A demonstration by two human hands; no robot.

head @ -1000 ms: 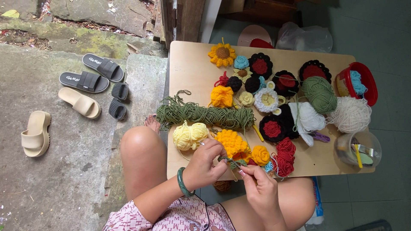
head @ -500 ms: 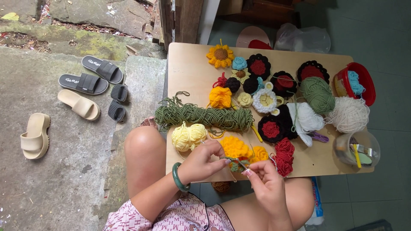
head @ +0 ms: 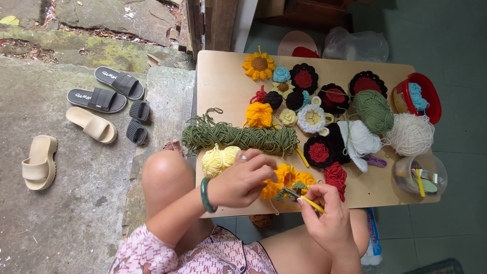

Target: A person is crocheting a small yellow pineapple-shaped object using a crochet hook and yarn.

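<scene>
The left hand (head: 242, 178) is closed around an orange crocheted yarn flower (head: 284, 181) at the near edge of the pale wooden board (head: 223, 86). The right hand (head: 327, 215) pinches a yellow-handled crochet hook (head: 307, 202), its tip at the flower's small green crocheted leaf (head: 291, 190), just right of the left fingertips.

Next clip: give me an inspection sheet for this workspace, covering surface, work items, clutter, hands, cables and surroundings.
Surface: light wooden board, bare at its left part.
Work items: orange crochet piece with a green leaf part; yellow crochet hook.
Clutter: green yarn skein, pale yellow yarn, finished crochet flowers, yarn balls, red tub, clear jar.
Hands: left hand grips the orange piece; right hand holds the hook.
Cables: nothing seen.
Surroundings: sandals on stone paving.
</scene>
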